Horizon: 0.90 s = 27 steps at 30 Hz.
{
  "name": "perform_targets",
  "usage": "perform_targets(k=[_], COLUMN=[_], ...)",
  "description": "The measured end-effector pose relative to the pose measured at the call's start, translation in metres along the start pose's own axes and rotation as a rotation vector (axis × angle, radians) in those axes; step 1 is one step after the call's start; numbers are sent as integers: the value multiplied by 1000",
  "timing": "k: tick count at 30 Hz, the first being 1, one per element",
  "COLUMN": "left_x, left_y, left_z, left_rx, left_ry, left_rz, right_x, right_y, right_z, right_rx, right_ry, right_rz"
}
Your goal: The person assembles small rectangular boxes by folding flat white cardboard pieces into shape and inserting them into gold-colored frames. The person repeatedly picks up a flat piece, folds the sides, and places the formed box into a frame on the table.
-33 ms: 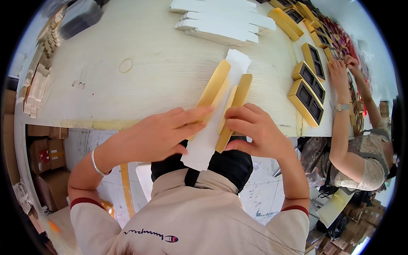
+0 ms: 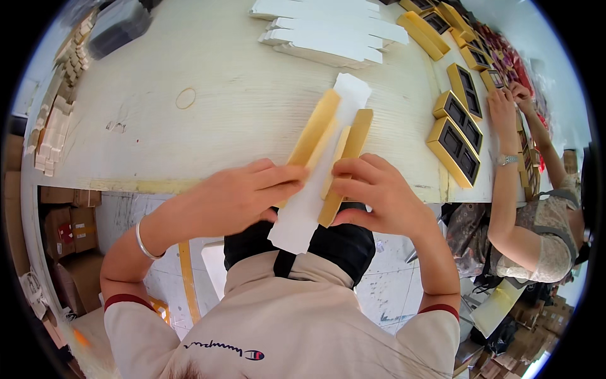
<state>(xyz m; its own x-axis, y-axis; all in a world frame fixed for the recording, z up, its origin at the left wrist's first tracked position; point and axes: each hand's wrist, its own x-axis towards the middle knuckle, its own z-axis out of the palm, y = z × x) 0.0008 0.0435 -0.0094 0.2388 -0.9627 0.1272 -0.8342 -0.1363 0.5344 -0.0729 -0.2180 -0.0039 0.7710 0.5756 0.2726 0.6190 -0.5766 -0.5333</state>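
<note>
Between my hands lies a long cardboard box blank (image 2: 293, 226), white inside and gold outside. Its two long sides are folded up, while its white ends lie flat. The near end juts over the table edge above my lap. My left hand (image 2: 249, 192) is closed on the left gold side, its fingertips slightly blurred. On the right gold side, my right hand (image 2: 379, 192) pinches with the thumb low and the fingers on the inner face.
White flat blanks (image 2: 328, 31) are piled at the far middle. Gold boxes with dark inserts (image 2: 456, 151) stand to the right, near a co-worker's hands (image 2: 503, 110). A rubber band (image 2: 185, 98) lies left of centre. Folded card pieces (image 2: 53, 136) line the left edge.
My left fingertips have slid slightly toward me along the left gold side. My right hand and the blank look nearly unchanged.
</note>
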Motion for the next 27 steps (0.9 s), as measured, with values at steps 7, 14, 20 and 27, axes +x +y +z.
perform_targets(k=[7,14,20,27], left_x=[19,30,31,31], left_y=[-13,10,14,17], left_z=[18,29,33,30], left_rx=[-124,-296,-287,-271], left_ry=[283,358,345,365], left_rz=[72,-151,-185,-162], right_x=[-4,3,5,-13], right_y=[-10,-9,-18,-27], right_z=[18,29,24,19], right_rx=[68,80,357,1], right_ry=[77,161,125,114], right_rz=[22,102,286,137])
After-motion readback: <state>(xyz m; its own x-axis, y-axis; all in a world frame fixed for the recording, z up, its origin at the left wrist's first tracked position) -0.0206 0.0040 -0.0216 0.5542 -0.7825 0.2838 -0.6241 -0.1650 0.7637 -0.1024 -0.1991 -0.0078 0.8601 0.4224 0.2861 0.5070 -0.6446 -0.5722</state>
